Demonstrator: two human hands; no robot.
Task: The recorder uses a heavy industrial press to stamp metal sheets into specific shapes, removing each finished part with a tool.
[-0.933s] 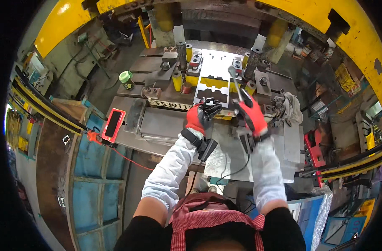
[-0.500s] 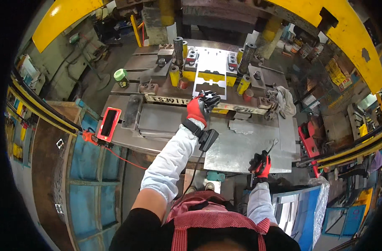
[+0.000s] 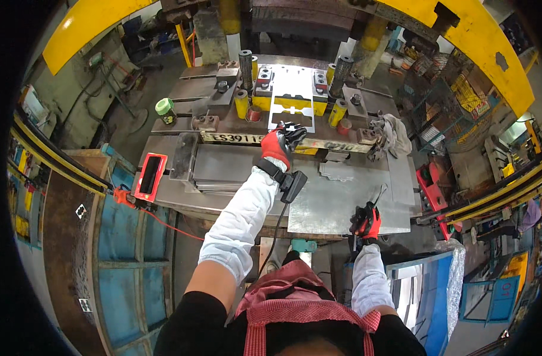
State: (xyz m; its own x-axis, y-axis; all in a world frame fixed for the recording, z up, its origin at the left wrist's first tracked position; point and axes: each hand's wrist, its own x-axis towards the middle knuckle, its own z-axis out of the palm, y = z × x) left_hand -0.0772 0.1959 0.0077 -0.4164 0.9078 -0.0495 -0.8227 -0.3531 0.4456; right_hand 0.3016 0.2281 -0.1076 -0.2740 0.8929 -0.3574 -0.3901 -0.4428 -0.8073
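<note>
My left hand, in a red and black glove, is closed at the near end of a bright metal strip with cut-outs. The strip lies on the die between the guide posts. My fingertips overlap its near edge; how the thumb sits is hidden. My right hand, gloved alike, is wrapped round a thin metal hand tool whose slightly wider tip points away from me. It hovers by the near right part of a large flat metal sheet.
Stacked grey sheets lie left of my left hand. Small cut pieces rest on the large sheet. A red-cased phone-like device, a green-lidded jar and a grey rag sit around the bench. Yellow press frame arches overhead.
The whole view has shifted slightly. My left hand stays at the strip's near end and my right hand keeps the tool. One foot has moved forward toward the green box on the floor.
</note>
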